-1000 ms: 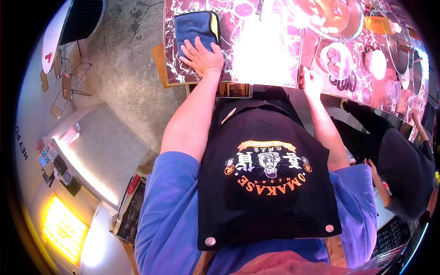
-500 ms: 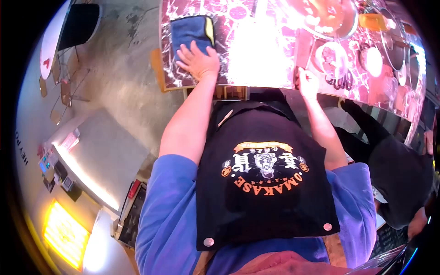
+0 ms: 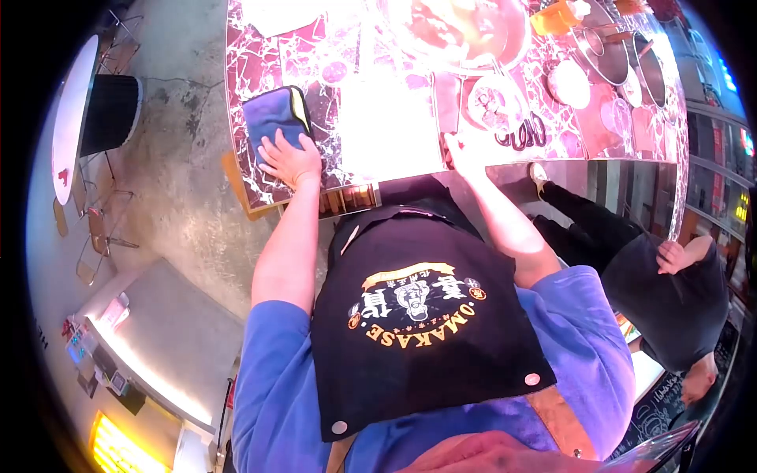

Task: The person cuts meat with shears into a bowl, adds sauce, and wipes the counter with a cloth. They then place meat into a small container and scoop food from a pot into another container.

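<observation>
The left hand (image 3: 290, 160), palm pressed flat on the blue cloth (image 3: 272, 118) rather than clenched, has slid it along the marble table (image 3: 252, 185) edge (wiping continues), while the right hand (image 3: 460, 151) braces, seemingly empty.

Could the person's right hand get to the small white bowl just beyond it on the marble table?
Probably yes. The right hand rests at the table's near edge, and the small white bowl sits just beyond it with nothing between. The left hand presses the blue cloth.
</observation>
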Demonstrator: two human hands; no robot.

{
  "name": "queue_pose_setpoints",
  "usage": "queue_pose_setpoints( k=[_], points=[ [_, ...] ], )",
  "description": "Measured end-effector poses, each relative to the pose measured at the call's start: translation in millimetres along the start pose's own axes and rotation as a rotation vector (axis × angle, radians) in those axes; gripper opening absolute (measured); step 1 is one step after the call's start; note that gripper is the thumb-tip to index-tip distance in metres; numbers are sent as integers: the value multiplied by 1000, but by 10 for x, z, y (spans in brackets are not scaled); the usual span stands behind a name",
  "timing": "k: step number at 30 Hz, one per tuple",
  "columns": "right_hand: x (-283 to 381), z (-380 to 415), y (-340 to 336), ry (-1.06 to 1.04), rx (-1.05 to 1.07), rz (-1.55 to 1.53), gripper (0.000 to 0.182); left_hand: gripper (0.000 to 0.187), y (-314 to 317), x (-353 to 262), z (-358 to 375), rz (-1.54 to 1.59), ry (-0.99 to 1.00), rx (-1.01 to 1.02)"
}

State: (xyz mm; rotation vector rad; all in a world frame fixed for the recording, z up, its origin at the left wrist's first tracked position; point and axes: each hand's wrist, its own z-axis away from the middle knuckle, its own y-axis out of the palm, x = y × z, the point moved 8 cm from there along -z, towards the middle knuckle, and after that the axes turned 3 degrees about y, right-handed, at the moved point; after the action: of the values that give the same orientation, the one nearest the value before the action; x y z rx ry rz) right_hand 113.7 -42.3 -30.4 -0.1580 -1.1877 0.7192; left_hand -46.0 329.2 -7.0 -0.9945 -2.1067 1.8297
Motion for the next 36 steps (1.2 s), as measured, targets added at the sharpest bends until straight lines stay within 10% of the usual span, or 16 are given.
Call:
queue_pose_setpoints(
  k=[10,36],
  points=[
    [-241,259,-196,131,41,-519,17,59,57,-2,15,-21,11,-15],
    [-300,57,-186,146,-44,-232,34,62,50,29,-26,9,-31,47]
  ],
)
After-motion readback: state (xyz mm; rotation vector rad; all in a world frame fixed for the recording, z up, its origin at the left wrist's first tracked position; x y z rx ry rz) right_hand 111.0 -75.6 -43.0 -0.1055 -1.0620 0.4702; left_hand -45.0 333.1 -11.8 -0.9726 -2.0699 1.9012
